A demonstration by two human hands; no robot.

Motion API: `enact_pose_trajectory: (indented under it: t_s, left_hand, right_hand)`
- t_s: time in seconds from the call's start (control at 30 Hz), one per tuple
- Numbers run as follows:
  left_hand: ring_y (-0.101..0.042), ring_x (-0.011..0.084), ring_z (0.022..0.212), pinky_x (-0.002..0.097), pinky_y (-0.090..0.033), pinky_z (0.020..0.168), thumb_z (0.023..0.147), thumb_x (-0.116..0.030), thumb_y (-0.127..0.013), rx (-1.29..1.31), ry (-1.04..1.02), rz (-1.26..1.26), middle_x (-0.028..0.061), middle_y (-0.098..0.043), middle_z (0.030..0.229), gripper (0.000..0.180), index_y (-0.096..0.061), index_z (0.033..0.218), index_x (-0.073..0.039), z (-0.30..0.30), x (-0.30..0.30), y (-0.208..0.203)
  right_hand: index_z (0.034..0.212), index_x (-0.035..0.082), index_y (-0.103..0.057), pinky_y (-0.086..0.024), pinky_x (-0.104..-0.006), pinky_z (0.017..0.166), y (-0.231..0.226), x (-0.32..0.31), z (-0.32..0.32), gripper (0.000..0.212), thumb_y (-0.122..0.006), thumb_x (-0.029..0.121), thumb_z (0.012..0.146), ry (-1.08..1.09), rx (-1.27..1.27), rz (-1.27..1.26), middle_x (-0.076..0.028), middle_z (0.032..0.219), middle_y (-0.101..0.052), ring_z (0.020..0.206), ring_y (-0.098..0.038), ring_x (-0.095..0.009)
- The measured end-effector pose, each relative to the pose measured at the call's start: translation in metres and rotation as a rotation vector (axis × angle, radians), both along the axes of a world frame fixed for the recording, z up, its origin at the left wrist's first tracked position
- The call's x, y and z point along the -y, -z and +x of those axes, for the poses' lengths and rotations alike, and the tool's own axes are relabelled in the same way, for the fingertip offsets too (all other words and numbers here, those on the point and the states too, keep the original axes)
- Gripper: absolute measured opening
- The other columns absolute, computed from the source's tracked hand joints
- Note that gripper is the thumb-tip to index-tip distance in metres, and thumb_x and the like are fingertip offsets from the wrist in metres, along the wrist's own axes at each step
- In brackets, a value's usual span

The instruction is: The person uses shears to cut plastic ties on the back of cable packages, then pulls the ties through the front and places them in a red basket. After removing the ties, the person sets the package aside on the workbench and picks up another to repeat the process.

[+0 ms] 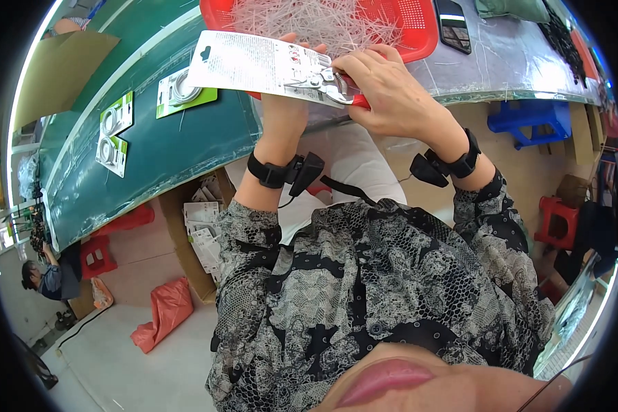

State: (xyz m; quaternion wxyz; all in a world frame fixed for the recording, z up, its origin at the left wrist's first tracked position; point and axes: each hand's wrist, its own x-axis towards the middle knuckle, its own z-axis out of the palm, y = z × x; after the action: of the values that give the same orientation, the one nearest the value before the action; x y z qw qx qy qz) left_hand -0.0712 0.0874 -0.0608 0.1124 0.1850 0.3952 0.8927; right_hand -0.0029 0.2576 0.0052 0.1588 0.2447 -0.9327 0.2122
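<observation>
A white printed backing card (pixel 247 62) with a hang hole is held tilted over the table's near edge. My left hand (pixel 286 110) supports it from behind, its fingertips showing above the top edge and the rest hidden by the card. Against the card's right end lies a pair of small spring-loaded snips (pixel 331 82) with metal jaws and red handles. My right hand (pixel 391 86) is closed round the red handles; its fingertips are partly hidden. Whether the snips are fastened to the card I cannot tell.
A red plastic basket (pixel 419 31) full of thin clear strips stands behind my hands. A phone (pixel 454 27) lies to its right. Carded coils (pixel 185 89) rest on the green table (pixel 213 134). A carton (pixel 198 271) of cards is below; a blue stool (pixel 529 122) stands right.
</observation>
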Motion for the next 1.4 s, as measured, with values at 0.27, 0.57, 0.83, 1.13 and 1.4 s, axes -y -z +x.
enact_pose_trajectory:
  t_s: [0.27,0.57,0.83,1.13,1.4]
  left_hand:
    - [-0.056,0.0295,0.119,0.0377,-0.052,0.093,0.1,-0.029,-0.05,-0.006,-0.013,-0.03,0.0108,-0.054,0.117,0.046,-0.038,0.135,-0.003,0.001,-0.003,0.0]
    - [-0.057,0.0273,0.117,0.0363,-0.052,0.091,0.099,-0.025,-0.052,-0.059,-0.016,-0.045,0.0101,-0.053,0.118,0.045,-0.038,0.134,-0.002,0.002,-0.009,-0.006]
    - [-0.062,0.0223,0.105,0.0313,-0.056,0.078,0.095,-0.012,-0.055,-0.119,-0.1,-0.314,0.0101,-0.055,0.111,0.04,-0.041,0.131,0.0,0.001,-0.008,-0.017]
    - [-0.066,0.0197,0.091,0.0298,-0.055,0.073,0.092,-0.003,-0.054,0.148,0.026,-0.275,0.0106,-0.064,0.108,0.039,-0.044,0.13,-0.002,0.001,0.007,-0.042]
    - [-0.061,0.0218,0.11,0.0398,-0.055,0.089,0.092,0.002,-0.055,0.225,0.167,0.097,0.0079,-0.059,0.123,0.05,-0.042,0.137,-0.014,0.006,0.024,-0.036]
  right_hand:
    - [0.113,0.001,-0.053,-0.037,-0.0392,0.095,-0.006,-0.004,0.006,0.047,-0.058,0.008,0.067,-0.046,0.087,-0.017,-0.014,0.097,-0.06,0.096,-0.058,-0.029]
    - [0.112,0.001,-0.054,-0.038,-0.0373,0.09,-0.005,-0.01,0.009,0.046,-0.057,0.007,0.067,0.005,0.026,-0.024,-0.014,0.095,-0.061,0.092,-0.058,-0.029]
    - [0.111,0.002,-0.053,-0.042,-0.0351,0.082,-0.007,-0.018,0.005,0.037,-0.058,0.009,0.075,-0.03,0.142,-0.059,-0.014,0.089,-0.062,0.085,-0.059,-0.03]
    - [0.1,0.0,-0.055,-0.044,-0.0317,0.069,-0.018,-0.045,-0.017,0.02,-0.057,0.011,0.084,-0.174,0.513,-0.409,-0.011,0.081,-0.057,0.075,-0.054,-0.019]
    - [0.101,0.001,-0.056,-0.046,-0.0352,0.072,0.014,-0.058,-0.047,0.024,-0.06,0.017,0.084,-0.009,0.384,-0.287,-0.013,0.083,-0.06,0.077,-0.058,-0.026]
